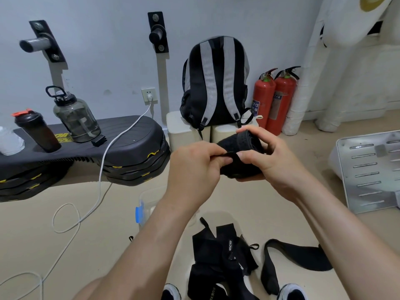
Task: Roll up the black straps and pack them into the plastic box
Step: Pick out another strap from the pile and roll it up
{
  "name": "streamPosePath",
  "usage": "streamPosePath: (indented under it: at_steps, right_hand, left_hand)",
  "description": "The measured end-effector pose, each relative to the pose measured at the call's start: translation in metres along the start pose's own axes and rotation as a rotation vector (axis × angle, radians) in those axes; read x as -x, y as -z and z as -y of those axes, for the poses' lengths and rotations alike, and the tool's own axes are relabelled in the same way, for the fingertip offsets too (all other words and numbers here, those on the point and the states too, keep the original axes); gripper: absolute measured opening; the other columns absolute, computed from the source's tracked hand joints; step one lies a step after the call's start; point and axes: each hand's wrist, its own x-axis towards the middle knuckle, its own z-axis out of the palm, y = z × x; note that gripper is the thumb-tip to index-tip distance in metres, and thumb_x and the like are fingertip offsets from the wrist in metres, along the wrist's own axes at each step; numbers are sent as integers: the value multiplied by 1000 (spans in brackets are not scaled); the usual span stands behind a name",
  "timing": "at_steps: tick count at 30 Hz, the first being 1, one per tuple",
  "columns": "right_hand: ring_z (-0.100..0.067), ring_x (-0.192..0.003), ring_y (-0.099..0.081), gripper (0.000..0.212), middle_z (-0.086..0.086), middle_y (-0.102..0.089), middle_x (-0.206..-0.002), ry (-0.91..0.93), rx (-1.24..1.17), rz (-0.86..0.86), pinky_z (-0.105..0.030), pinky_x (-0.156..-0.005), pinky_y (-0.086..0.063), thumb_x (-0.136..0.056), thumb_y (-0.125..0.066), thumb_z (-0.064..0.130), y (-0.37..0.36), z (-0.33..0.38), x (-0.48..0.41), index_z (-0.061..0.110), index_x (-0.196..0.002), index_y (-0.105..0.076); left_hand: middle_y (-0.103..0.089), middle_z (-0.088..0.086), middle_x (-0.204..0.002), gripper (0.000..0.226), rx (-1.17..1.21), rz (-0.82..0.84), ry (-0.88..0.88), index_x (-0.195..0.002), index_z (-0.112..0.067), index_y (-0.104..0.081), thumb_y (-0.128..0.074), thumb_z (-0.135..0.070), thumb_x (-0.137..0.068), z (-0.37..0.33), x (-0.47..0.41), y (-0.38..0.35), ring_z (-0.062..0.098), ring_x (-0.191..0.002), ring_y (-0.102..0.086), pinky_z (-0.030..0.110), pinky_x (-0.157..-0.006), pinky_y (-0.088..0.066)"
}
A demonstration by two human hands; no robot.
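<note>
I hold a partly rolled black strap [240, 146] in mid-air over the floor. My left hand [194, 167] pinches its loose end between thumb and fingers. My right hand [268, 156] wraps around the roll from the right side. Below my left forearm stands the clear plastic box [147, 204] with a blue clip, mostly hidden by the arm. A heap of black straps [223, 258] lies on the floor near my feet, and one more curved black strap [290, 258] lies to its right.
A black stepper platform [121, 152] at the left carries a shaker bottle [36, 131] and a large water jug [75, 118]. A white cable [101, 169] trails across the floor. A backpack [216, 83], two fire extinguishers [272, 100] and a white device [368, 169] stand behind and right.
</note>
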Motion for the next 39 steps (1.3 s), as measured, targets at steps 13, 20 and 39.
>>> streamPosePath:
  at_steps: [13,20,39]
  right_hand:
    - [-40,-91,-70,41,-14,-61,-113,0,-43,14,-48,-68,-62,-83,-57,-7,-10,-8,-2,26,-106,-65]
    - [-42,-90,-70,39,-11,-61,-108,2,-41,27,-56,-71,-61,-69,-60,5,-15,-11,-3,28,-100,-65]
    - [-25,-86,-67,37,-20,-60,-116,-31,-77,77,-45,-75,-60,-66,-82,23,-49,-24,4,24,-91,-54]
  left_hand:
    - [-68,-10,-70,28,194,72,341,-66,-36,-64,-80,-18,-80,4,-7,0,15,-75,-67,41,-77,-57]
    - [-65,-2,-64,20,324,62,457,-68,-20,-68,-88,-14,-71,13,-9,0,12,-62,-63,34,-66,-61]
    - [-67,-3,-71,36,495,155,689,-79,-21,-72,-69,-57,-82,31,-10,-10,15,-71,-65,36,-67,-56]
